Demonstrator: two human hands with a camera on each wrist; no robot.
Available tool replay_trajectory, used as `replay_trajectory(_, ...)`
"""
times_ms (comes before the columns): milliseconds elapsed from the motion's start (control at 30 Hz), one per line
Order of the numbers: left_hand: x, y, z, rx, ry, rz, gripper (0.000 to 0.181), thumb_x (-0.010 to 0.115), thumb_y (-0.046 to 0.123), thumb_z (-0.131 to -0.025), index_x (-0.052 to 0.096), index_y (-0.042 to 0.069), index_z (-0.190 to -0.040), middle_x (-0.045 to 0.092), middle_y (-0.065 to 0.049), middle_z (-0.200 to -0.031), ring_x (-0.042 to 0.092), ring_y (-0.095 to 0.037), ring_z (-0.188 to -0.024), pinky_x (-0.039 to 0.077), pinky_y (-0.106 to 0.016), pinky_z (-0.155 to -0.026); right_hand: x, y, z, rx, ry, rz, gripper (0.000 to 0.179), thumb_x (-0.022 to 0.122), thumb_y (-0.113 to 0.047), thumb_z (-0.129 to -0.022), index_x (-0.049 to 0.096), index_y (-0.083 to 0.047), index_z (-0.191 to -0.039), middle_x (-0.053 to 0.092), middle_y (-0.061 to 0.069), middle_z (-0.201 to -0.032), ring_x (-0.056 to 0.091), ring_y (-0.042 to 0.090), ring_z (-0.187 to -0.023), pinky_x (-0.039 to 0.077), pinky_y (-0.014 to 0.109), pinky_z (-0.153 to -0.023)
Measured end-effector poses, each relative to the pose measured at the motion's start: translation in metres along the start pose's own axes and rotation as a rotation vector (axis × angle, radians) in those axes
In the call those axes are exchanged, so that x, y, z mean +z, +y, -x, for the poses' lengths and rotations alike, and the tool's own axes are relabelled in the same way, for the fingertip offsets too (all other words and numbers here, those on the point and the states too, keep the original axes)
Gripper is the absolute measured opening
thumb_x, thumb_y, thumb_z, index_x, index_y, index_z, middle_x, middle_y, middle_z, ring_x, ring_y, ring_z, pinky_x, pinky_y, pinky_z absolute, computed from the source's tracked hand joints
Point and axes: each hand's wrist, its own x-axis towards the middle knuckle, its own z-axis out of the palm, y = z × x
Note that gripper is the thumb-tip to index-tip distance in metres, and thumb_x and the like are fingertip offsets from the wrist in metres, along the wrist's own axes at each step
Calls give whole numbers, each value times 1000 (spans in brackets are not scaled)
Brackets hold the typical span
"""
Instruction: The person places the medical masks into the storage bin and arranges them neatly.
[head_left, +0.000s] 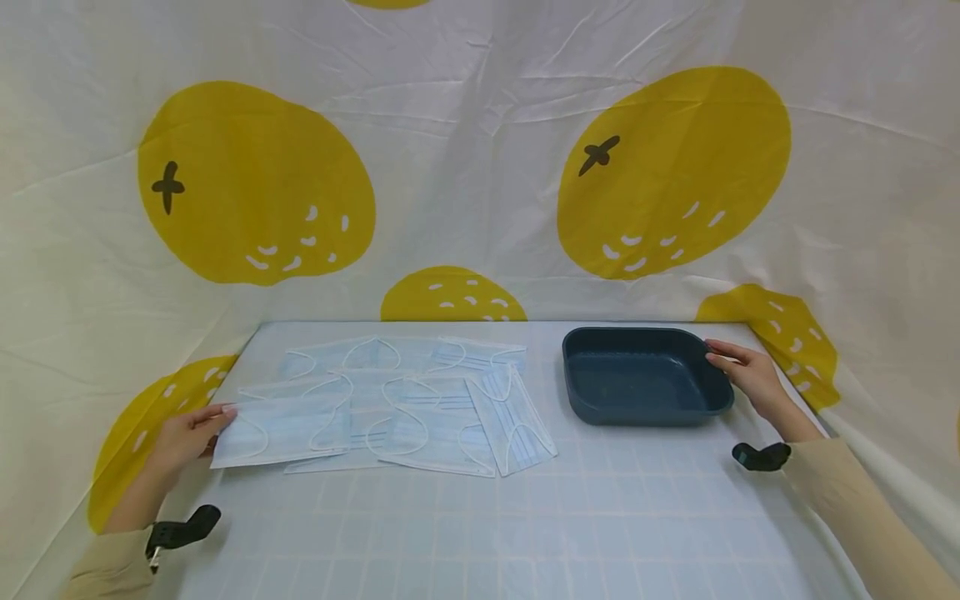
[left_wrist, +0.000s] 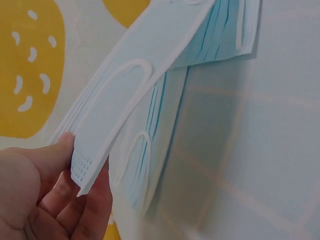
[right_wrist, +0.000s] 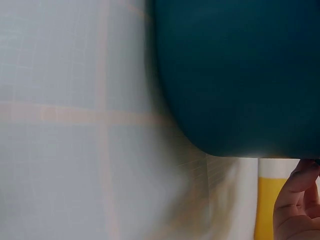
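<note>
My left hand (head_left: 183,440) pinches the short left end of a light blue face mask (head_left: 281,432), thumb on top and fingers beneath. That end is lifted, as the left wrist view shows, with a white ear loop lying across it. Several more face masks (head_left: 442,442) lie spread and overlapping to its right, and one mask (head_left: 513,421) sits askew at the right end of the group. On the right, my right hand (head_left: 757,383) grips the rim of a dark blue rectangular basin (head_left: 645,415) at its right side, with the fingertips at the edge. Nothing shows inside the basin.
A white cloth (head_left: 480,533) with a pale grid covers the table. Behind it hangs a white curtain (head_left: 465,167) printed with yellow fruit, which also closes in both sides. Black camera mounts (head_left: 187,529) are worn at the wrists.
</note>
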Motion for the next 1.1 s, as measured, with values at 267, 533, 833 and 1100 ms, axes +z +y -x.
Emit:
replay_trajectory(267, 3, 15, 8, 27, 107, -13, 69, 51, 51, -95, 51, -8, -131, 66, -15, -97, 53, -13, -68, 53, -22, -58, 3, 2, 2, -16, 20, -47, 61, 56, -38, -96, 43, 2, -140, 49, -41, -92, 48, -20, -82, 45, 4, -70)
replay_trajectory(533, -1, 35, 23, 34, 119, 22, 70, 46, 44, -99, 40, -13, -137, 50, -36, -127, 55, 0, -66, 55, -18, -60, 4, 1, 5, -32, 31, -64, 60, 56, -37, -96, 43, 2, -140, 48, -40, -93, 48, -22, -84, 45, 2, -70)
replay_trajectory(833, 3, 56, 29, -21, 120, 129, 71, 51, 47, -96, 42, -9, -139, 52, 20, -80, 56, -7, -65, 56, -18, -62, 5, 0, 5, -4, 12, -49, 64, 54, -43, -96, 43, 0, -142, 48, -35, -101, 46, -20, -87, 43, 1, -71)
replay_trajectory(1100, 21, 78, 23, -1, 137, 161, 67, 52, 47, -95, 46, -5, -138, 55, 24, -74, 54, -8, -64, 55, -17, -60, 4, 2, 4, 0, 9, -34, 64, 53, -44, -96, 43, -2, -142, 48, -33, -104, 45, -19, -88, 43, 2, -71)
